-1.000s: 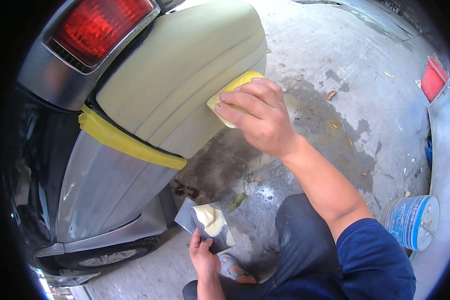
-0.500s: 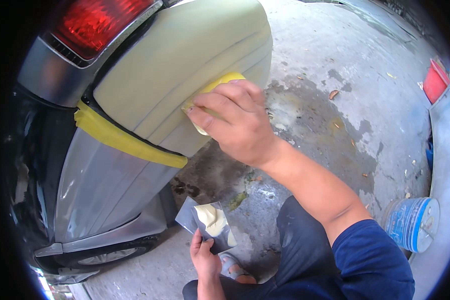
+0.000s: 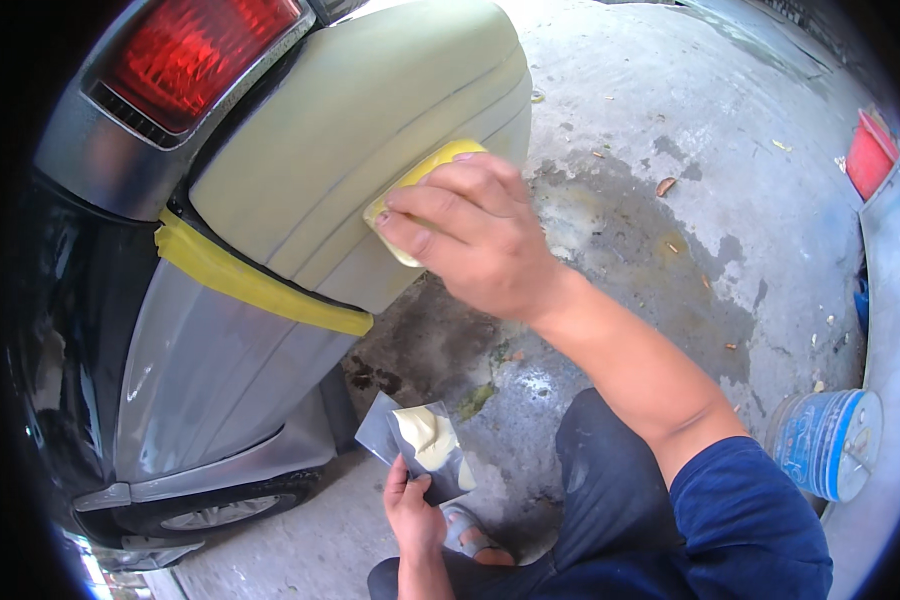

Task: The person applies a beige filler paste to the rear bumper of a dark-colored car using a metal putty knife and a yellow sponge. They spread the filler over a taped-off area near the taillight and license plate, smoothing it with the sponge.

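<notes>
My right hand (image 3: 475, 235) is closed on a yellow flexible spreader (image 3: 425, 177), its edge on or very close to the pale greenish-yellow car body panel (image 3: 360, 110). Thin grooves run along that panel near the spreader. Lower down, my left hand (image 3: 415, 508) grips a flat dark plate (image 3: 440, 483) with a clear sheet at its left side, thumb on top. A mound of cream-coloured filler paste (image 3: 426, 436) lies on the plate. Yellow masking tape (image 3: 260, 287) covers the seam between the pale panel and the grey, scuffed body section (image 3: 210, 350).
A red tail light (image 3: 200, 60) sits above the panel at the upper left. The car's wheel (image 3: 220, 513) is at the lower left. On the concrete floor (image 3: 620, 90) are damp stains and litter. A blue-and-white bucket (image 3: 828, 445) and a red container (image 3: 871, 158) stand at the right.
The spreader now shows more of its face, tilted slightly away from the panel; my right hand has barely shifted. The view has moved slightly. My left hand keeps its hold on the plate.
</notes>
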The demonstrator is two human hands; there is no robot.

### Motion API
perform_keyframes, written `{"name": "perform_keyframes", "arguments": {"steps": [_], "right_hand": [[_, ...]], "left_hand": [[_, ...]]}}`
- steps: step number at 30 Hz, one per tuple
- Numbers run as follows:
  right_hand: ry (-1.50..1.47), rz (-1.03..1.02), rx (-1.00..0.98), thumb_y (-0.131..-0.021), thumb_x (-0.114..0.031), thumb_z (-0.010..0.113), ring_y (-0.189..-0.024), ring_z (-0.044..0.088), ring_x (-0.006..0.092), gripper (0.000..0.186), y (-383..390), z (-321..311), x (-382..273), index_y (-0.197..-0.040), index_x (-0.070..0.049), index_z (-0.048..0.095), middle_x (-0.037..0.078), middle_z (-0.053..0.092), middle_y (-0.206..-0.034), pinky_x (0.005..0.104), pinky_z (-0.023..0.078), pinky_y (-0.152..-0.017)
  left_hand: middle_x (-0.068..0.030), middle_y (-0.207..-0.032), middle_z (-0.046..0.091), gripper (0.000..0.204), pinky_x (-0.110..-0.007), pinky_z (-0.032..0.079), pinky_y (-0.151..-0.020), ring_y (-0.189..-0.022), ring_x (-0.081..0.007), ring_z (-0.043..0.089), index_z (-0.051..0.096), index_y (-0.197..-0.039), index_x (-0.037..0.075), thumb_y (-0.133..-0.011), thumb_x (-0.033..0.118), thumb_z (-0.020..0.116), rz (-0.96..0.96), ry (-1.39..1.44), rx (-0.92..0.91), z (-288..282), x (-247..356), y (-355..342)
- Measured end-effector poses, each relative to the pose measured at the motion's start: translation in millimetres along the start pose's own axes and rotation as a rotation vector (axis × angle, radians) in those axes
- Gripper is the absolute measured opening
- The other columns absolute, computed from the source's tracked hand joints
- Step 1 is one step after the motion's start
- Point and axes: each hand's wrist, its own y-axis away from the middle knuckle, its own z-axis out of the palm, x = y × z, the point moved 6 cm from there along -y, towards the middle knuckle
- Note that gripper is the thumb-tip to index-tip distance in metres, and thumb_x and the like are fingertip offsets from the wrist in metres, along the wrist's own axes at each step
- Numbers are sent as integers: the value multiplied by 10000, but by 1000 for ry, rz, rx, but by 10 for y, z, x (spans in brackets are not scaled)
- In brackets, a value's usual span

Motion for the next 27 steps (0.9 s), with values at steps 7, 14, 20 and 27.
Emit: {"name": "perform_keyframes", "arguments": {"steps": [7,14,20,27], "right_hand": [[-16,93,-49,-797,-181,570,-1001,553,166,178,48,139,-194,-908,-116,694,-26,643,-1008,374,380,-955],[-2,218,-49,-786,-86,597,-1021,559,212,212,291,-61,81,-974,-110,692,10,646,-1021,385,398,-928],[-49,492,17,-745,97,573,-1003,563,265,346,230,-201,524,-1019,-81,689,41,655,-1048,391,419,-873],[-34,448,-25,-815,-83,591,-1015,553,241,179,154,118,10,-972,-90,676,38,638,-1030,395,385,-872]], "left_hand": [[-149,-1248,610,541,-348,422,-1024,-1153,-242,582,518,-1297,-83,-769,-84,405,-14,1,12,-1,-9,-9],[-151,-1249,609,535,-351,427,-1023,-1152,-246,583,519,-1292,-85,-770,-85,403,-1,-5,21,9,21,-13],[-155,-1253,608,536,-351,436,-1015,-1146,-246,588,516,-1294,-89,-770,-91,402,-23,3,30,7,-17,-14],[-156,-1241,618,526,-351,437,-1012,-1138,-244,592,522,-1289,-86,-777,-88,404,-13,5,37,-42,-38,-38]]}}
